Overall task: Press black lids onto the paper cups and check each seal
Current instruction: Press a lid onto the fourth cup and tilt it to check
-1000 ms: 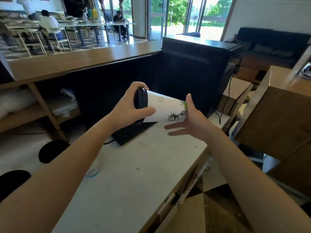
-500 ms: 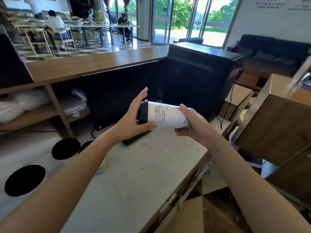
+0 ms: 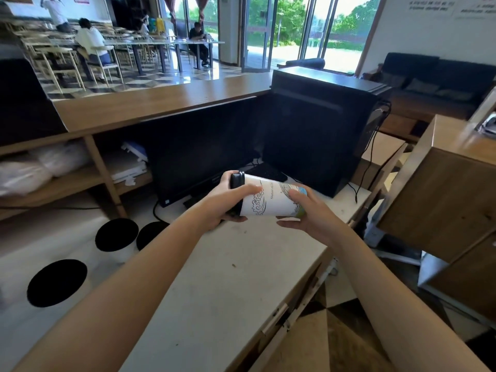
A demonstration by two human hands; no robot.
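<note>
I hold a white printed paper cup (image 3: pixel 269 201) on its side above the white counter (image 3: pixel 236 277), its black lid (image 3: pixel 236 181) pointing left. My left hand (image 3: pixel 226 202) wraps the lid end, thumb over the cup wall. Around the cup's base end my right hand (image 3: pixel 308 210) is closed, fingers over the top and underneath. Three more cups with black lids stand on the counter at the left: one near (image 3: pixel 57 282), one further back (image 3: pixel 116 234), and a third (image 3: pixel 151 233) partly hidden by my left forearm.
A black monitor (image 3: pixel 201 151) and a keyboard (image 3: pixel 265 173) stand just behind the cup, a black computer tower (image 3: pixel 319 124) to their right. Wooden shelving (image 3: pixel 53 183) rises at the left, a wooden cabinet (image 3: pixel 445 200) at the right. The counter's front edge drops to the floor.
The cup has come lower and nearer the counter. My right hand went from open beside the base to closed around it. The view has tilted down, revealing more lidded cups at left.
</note>
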